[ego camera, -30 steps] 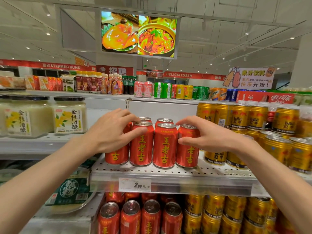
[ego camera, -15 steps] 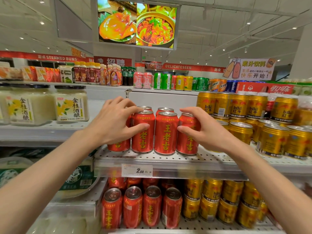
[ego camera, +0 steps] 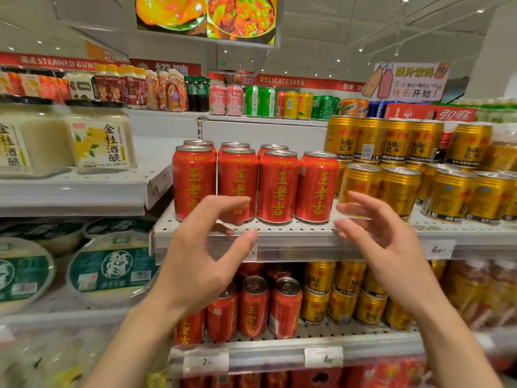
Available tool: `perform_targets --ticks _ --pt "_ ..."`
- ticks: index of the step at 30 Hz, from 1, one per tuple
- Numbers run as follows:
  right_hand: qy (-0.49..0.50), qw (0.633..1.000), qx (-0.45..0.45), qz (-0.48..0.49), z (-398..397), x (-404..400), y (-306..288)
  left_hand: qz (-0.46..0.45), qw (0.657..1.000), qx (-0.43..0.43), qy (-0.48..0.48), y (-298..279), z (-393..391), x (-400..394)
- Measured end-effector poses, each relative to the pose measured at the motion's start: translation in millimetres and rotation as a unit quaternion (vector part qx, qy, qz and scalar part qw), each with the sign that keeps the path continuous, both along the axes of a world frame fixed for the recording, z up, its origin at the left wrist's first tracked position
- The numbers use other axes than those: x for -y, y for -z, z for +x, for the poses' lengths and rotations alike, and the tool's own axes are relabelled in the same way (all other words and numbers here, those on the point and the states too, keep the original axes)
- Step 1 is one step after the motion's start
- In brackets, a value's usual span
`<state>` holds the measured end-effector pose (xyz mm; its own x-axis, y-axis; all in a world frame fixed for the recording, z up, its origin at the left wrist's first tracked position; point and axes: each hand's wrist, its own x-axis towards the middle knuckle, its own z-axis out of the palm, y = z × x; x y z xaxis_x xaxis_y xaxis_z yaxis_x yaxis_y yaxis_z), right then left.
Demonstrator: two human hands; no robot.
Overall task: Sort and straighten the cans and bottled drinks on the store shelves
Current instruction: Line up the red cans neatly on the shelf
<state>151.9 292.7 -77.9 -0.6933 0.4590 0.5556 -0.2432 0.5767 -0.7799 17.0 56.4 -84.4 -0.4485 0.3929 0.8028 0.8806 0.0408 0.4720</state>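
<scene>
Several red cans with yellow characters stand upright in a straight front row on the white perforated shelf, labels facing me, with more red cans behind them. My left hand hovers in front of the shelf edge, fingers apart, holding nothing. To the right, my right hand is likewise open and empty, just in front of the shelf lip. Neither hand touches a can. Gold cans fill the shelf to the right of the red ones.
Jars with yellow-flower labels sit on the left shelf, green-lidded bowls below. The lower shelf holds more red cans and gold cans. Assorted bottles and cans line the top shelf.
Both hands have let go of the red cans and drawn back and down toward me. The front row now stands even, with all labels facing out.
</scene>
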Motion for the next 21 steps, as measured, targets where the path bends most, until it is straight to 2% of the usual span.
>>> perform_targets --ticks 4,6,10,21 --pt "-0.004 0.998 0.005 -0.069 17.2 5.7 33.3 0.017 0.990 0.137 0.017 42.8 14.0 -8.4" --pt "0.005 0.997 0.031 -0.073 22.3 -0.7 53.0 0.029 0.978 0.206 0.026 61.4 22.1 -15.8" --pt "0.016 0.995 0.069 -0.075 34.8 -26.2 85.1 0.031 0.960 0.279 0.007 89.5 45.7 -38.1" --pt "-0.015 0.992 0.106 -0.071 88.7 -149.6 87.3 0.042 0.956 0.290 -0.021 84.0 108.5 -163.0"
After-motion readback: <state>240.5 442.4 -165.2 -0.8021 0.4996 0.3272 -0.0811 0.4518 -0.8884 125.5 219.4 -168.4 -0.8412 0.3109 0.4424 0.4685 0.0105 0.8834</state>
